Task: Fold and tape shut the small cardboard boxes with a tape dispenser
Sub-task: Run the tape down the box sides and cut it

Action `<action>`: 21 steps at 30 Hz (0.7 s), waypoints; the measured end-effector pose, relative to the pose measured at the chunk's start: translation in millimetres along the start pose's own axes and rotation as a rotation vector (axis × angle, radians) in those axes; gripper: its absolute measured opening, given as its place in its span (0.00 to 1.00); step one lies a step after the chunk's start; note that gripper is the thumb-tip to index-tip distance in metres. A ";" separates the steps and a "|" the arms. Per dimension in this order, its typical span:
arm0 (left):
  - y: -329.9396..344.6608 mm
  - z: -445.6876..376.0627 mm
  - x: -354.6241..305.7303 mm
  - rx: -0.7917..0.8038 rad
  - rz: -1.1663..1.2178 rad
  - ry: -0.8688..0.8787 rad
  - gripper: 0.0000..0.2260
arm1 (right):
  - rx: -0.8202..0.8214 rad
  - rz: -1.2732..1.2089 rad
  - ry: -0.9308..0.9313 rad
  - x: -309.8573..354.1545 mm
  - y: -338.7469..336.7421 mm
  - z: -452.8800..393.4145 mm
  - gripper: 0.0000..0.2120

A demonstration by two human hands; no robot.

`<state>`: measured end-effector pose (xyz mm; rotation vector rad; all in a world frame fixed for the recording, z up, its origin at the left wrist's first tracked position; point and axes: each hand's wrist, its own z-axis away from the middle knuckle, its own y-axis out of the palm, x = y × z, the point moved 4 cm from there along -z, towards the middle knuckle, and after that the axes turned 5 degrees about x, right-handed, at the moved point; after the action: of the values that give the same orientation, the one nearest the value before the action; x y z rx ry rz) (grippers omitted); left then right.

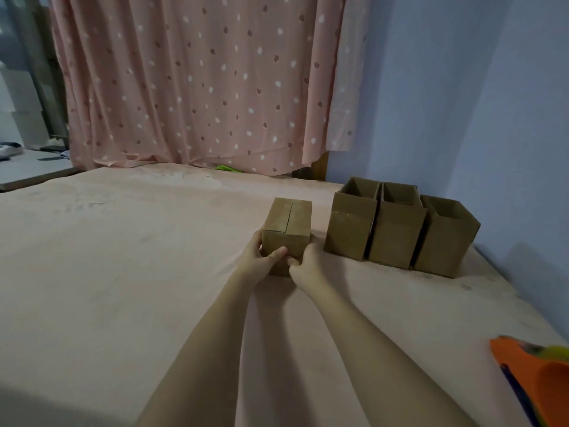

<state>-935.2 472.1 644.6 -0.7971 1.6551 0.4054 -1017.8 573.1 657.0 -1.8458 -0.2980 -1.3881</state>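
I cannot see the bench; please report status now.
Both hands, left and right, grip closed box. Three open boxes wait right. Tape dispenser untouched. Nothing blocking.

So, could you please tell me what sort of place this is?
Probably a bedroom at home: a pink-covered surface like a bed, a pink dotted curtain behind it and a plain blue wall, with cardboard boxes set out on it.

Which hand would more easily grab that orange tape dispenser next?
Probably the right hand. The orange tape dispenser lies at the near right edge of the bed, on that hand's side. The left hand could keep gripping the closed box, whose top seam looks untaped.
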 end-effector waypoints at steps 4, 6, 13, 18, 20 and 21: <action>-1.8 -34.4 1.8 0.019 -0.055 0.019 0.21 | -0.006 0.054 0.012 1.1 0.6 -37.2 0.31; -2.1 -50.1 3.9 0.035 -0.074 0.022 0.21 | -0.028 0.106 0.019 -1.8 1.9 -53.1 0.31; -1.1 -93.7 10.4 0.039 -0.102 0.045 0.21 | -0.034 0.216 0.045 -7.6 1.9 -100.2 0.30; -1.4 -109.4 15.8 0.049 -0.077 0.023 0.20 | -0.044 0.196 0.045 -9.0 6.6 -112.2 0.30; -2.5 -113.2 18.9 0.081 -0.031 -0.028 0.21 | -0.037 0.166 0.049 -8.2 6.3 -113.6 0.30; -3.0 -114.4 18.2 0.104 0.003 -0.052 0.23 | -0.031 0.150 0.050 -7.3 6.3 -113.6 0.29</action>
<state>-1016.5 390.4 655.7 -0.7009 1.6154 0.3370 -1096.8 490.8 657.7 -1.8161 -0.1100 -1.3398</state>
